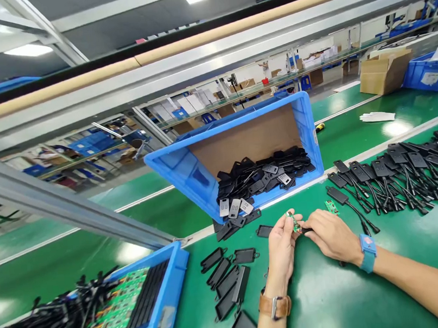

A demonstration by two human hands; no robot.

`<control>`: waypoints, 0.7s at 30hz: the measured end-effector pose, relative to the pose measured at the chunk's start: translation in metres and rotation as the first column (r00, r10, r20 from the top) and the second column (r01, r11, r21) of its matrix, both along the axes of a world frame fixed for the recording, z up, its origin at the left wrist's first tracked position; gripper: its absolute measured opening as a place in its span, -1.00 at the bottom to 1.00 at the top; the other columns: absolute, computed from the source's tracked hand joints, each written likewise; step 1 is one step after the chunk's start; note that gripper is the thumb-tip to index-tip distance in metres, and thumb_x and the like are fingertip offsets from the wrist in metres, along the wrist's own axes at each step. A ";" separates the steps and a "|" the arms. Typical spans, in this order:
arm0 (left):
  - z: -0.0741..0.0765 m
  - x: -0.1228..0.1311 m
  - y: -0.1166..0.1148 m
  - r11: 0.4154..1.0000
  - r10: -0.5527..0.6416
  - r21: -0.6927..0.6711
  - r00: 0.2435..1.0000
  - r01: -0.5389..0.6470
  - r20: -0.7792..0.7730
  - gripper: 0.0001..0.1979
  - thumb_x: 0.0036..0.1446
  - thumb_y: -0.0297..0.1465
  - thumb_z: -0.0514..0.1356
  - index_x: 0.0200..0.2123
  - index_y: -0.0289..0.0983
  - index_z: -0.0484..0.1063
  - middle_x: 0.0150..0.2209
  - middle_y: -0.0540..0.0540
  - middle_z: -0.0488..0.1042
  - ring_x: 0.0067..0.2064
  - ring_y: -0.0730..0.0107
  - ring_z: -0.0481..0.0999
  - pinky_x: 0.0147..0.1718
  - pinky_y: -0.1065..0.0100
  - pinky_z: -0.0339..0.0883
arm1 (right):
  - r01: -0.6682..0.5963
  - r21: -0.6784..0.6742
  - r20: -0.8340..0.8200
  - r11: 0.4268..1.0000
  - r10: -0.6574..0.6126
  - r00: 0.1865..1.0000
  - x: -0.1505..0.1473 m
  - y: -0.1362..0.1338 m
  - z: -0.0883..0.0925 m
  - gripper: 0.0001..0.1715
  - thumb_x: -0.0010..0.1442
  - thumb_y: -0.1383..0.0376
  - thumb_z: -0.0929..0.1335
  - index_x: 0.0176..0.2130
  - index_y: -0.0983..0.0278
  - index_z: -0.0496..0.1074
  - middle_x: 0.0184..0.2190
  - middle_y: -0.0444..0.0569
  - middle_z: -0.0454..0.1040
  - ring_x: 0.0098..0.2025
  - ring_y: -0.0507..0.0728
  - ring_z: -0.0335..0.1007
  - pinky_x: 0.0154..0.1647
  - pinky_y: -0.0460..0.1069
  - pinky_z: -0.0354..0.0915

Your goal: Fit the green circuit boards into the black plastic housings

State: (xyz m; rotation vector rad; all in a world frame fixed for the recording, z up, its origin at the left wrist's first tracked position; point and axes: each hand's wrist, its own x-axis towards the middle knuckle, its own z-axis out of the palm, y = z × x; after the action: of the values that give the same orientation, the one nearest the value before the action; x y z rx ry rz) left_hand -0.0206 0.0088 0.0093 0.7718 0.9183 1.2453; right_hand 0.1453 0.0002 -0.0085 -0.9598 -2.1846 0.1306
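Note:
My left hand (281, 245), with a brown strap at its wrist, pinches a small green circuit board (295, 223) between thumb and fingers. Close beside it, my right hand (333, 236) wears a blue wrist strap and has its fingers closed on a black cable (306, 230) at the board's lower end. The rest of that cable is mostly hidden by the hand. Another green circuit board (331, 206) lies on the bench just beyond my right hand. Black plastic housings (220, 272) lie scattered to the left of my left forearm.
A tilted blue bin (232, 135) holds black and grey flat covers (269, 175). At lower left, a blue tray (175, 283) holds circuit boards with black cables. Black cased units with cables (380, 169) line the right side. Farther back are a white glove (377, 116) and a cardboard box (384, 72).

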 end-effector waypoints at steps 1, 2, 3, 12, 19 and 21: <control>0.000 -0.001 0.000 1.000 -0.014 0.000 1.000 0.014 -0.027 -0.54 0.07 -0.21 0.38 -0.02 -0.35 0.49 -0.13 -0.24 0.58 -0.21 0.31 0.57 -0.14 0.28 0.43 | 0.005 0.006 0.014 1.000 -0.006 1.000 0.000 0.000 0.000 -0.78 0.39 0.33 0.21 -0.02 0.30 0.36 -0.24 0.06 0.44 -0.22 0.20 0.28 -0.22 0.10 0.25; 0.000 -0.002 0.000 1.000 -0.029 0.003 0.998 0.029 -0.053 -0.53 0.08 -0.20 0.37 -0.02 -0.35 0.49 -0.12 -0.25 0.58 -0.21 0.31 0.57 -0.14 0.27 0.43 | 0.010 0.010 0.029 1.000 -0.011 1.000 0.000 0.001 0.000 -0.79 0.39 0.34 0.21 -0.04 0.30 0.37 -0.25 0.06 0.44 -0.23 0.20 0.28 -0.23 0.10 0.25; 0.000 -0.003 0.000 0.999 -0.044 0.008 0.996 0.044 -0.080 -0.53 0.09 -0.19 0.36 -0.02 -0.36 0.49 -0.11 -0.26 0.57 -0.20 0.30 0.56 -0.14 0.27 0.42 | 0.012 0.013 0.042 1.000 -0.012 0.999 0.001 0.001 0.000 -0.80 0.39 0.34 0.21 -0.07 0.30 0.38 -0.25 0.06 0.44 -0.23 0.20 0.28 -0.24 0.10 0.25; 0.005 -0.018 0.000 0.933 -0.340 0.016 0.897 0.359 -0.282 -0.60 0.18 -0.13 0.26 -0.13 -0.36 0.56 -0.20 -0.21 0.56 -0.27 0.37 0.46 -0.26 0.37 0.35 | -0.157 -0.135 -0.016 0.978 0.156 0.988 0.006 0.003 -0.001 -0.87 0.31 0.43 0.26 -0.14 0.29 0.36 0.30 0.20 0.14 0.30 0.31 0.07 0.22 0.26 0.22; 0.001 -0.025 0.005 0.947 -0.218 0.072 0.791 0.313 -0.571 -0.46 0.21 0.02 0.11 -0.15 -0.35 0.56 -0.29 -0.21 0.54 -0.32 0.27 0.45 -0.28 0.26 0.35 | -0.283 -0.258 -0.164 0.924 0.247 0.955 0.007 0.005 0.004 -0.89 0.32 0.43 0.27 -0.20 0.23 0.34 0.11 0.08 0.35 0.18 0.19 0.24 0.14 0.13 0.29; -0.003 -0.029 0.007 0.975 0.109 0.205 0.615 0.087 -0.781 -0.50 0.28 -0.06 0.04 -0.02 -0.34 0.49 -0.18 -0.26 0.54 -0.20 0.15 0.48 -0.17 0.18 0.33 | -0.254 -0.248 -0.169 0.935 0.216 0.961 0.007 0.005 0.005 -0.91 0.33 0.41 0.27 -0.20 0.23 0.34 0.09 0.09 0.36 0.19 0.20 0.22 0.14 0.14 0.29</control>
State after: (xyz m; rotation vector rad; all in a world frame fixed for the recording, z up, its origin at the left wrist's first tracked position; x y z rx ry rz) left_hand -0.0493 0.0161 0.0067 1.5808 1.5110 1.0021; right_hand 0.1526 0.0052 -0.0039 -0.7994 -2.1792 0.6044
